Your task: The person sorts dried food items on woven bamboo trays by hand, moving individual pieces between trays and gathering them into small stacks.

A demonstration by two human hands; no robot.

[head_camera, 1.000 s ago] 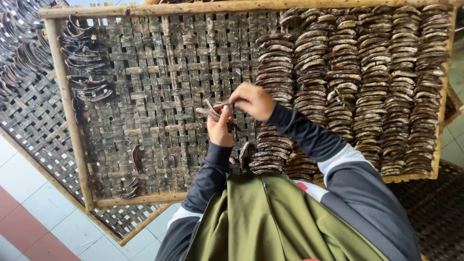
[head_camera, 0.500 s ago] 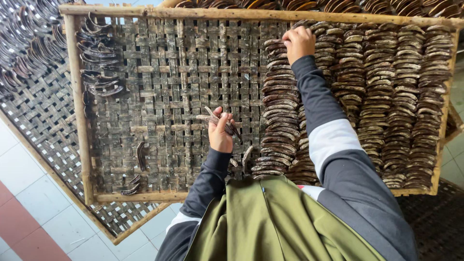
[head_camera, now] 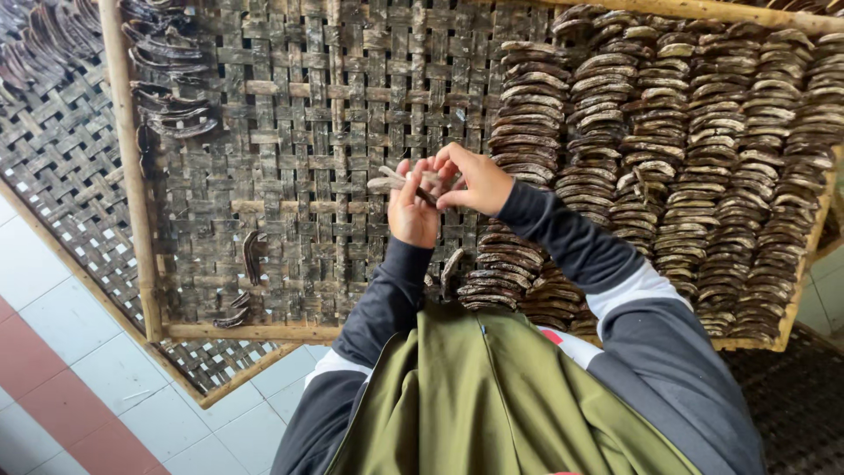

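Right now both hands meet at the centre of the frame, over the bare middle of the dark woven bamboo drying tray (head_camera: 290,132). The left hand (head_camera: 413,209) is closed around a small bundle of thin, dark curved strips (head_camera: 393,179), whose pale ends poke out to the left of the fist. The right hand (head_camera: 470,179) sits just beside it, touching, thumb and forefinger pinched together on one strip from that bundle. Both arms wear dark sleeves with a white band, over an olive-green apron (head_camera: 492,396) filling the lower centre.

Across the right half of the tray, dense columns of overlapping curved brown pieces (head_camera: 686,158) run from the top edge down to the lower right. A few loose ones lie near the tray's upper left corner (head_camera: 171,97), and a few more near its lower left. Beneath, a second woven tray (head_camera: 53,167) juts out at the left, above pale and red floor tiles (head_camera: 70,387).
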